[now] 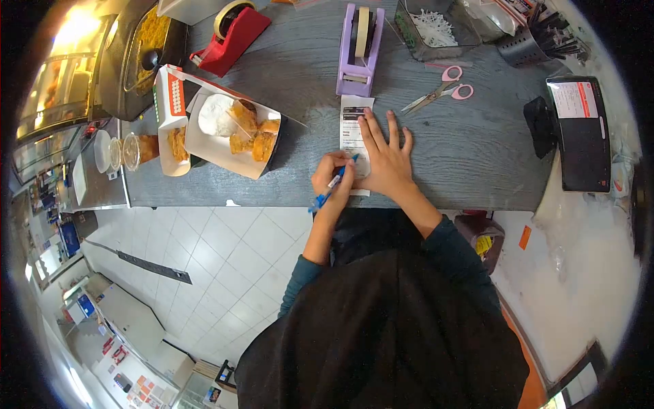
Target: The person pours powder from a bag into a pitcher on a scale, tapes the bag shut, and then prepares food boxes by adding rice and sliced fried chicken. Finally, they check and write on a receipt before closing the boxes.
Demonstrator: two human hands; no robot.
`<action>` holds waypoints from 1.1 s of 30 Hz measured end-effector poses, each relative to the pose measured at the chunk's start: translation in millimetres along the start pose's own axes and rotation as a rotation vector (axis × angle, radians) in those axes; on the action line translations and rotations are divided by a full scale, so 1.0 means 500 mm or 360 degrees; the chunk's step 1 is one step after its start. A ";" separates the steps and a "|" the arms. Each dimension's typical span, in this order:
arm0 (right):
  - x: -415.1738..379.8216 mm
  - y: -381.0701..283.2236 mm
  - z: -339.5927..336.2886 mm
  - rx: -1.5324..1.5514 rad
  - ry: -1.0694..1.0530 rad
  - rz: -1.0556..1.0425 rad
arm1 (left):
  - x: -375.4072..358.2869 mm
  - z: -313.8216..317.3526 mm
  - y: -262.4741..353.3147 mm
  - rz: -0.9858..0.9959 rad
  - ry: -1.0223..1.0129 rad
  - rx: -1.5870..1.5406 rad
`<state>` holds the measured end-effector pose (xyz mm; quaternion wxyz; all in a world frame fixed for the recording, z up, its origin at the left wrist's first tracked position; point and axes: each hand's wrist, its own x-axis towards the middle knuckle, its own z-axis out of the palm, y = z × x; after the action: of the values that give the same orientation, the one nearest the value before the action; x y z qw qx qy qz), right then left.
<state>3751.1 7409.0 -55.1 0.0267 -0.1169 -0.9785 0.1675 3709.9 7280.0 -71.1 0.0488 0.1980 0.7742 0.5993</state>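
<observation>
My left hand [332, 180] is closed around a blue pen [334, 183], its tip down on a printed paper slip [351, 136]. The slip lies on the dark grey wood-grain table [449, 160]. Flat beside the pen, my right hand [387, 162] rests with fingers spread, partly over the slip's right edge. Just beyond the slip stands a purple tape dispenser [355, 71]. Pink-handled scissors [446, 92] lie to the right of it.
At left are an open food box [225, 160] with fried pieces and a white round item, a smaller box [170, 109], lidded cups [139, 150] and a red tape dispenser [238, 44]. At right are a clear bin [439, 31], a utensil holder [521, 51] and a black device [582, 146].
</observation>
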 end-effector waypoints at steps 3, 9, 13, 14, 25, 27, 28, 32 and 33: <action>-0.002 -0.002 -0.009 0.0049 -0.0010 -0.0020 | -0.006 -0.013 -0.004 -0.0132 0.0074 -0.0308; 0.000 0.000 -0.011 0.0091 0.0003 -0.0039 | -0.023 -0.025 -0.005 -0.0224 0.0214 -0.0523; 0.001 -0.001 -0.014 0.0049 -0.0035 -0.0045 | -0.033 -0.025 -0.020 -0.0209 0.0167 -0.0462; 0.001 -0.001 -0.013 0.0036 -0.0048 -0.0041 | -0.033 -0.024 -0.017 -0.0240 0.0171 -0.0470; 0.002 0.004 -0.017 0.0079 -0.0137 -0.0073 | -0.027 -0.018 -0.002 -0.0185 0.0156 -0.0282; 0.002 0.004 -0.015 0.0053 -0.0152 -0.0064 | -0.027 -0.019 -0.005 -0.0106 0.0089 -0.0161; 0.002 0.003 -0.014 0.0040 -0.0160 -0.0062 | -0.028 -0.024 -0.012 -0.0013 0.0026 -0.0120; 0.003 0.003 -0.014 0.0035 -0.0144 -0.0075 | -0.028 -0.017 -0.011 -0.0117 0.0151 -0.0132; 0.003 0.003 -0.014 0.0033 -0.0149 -0.0072 | -0.029 -0.018 -0.012 -0.0133 0.0152 -0.0213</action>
<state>3750.7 7412.9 -49.0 -0.0141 -0.0866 -0.9793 0.1822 3718.8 7265.3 -76.3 0.0498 0.1331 0.7413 0.6559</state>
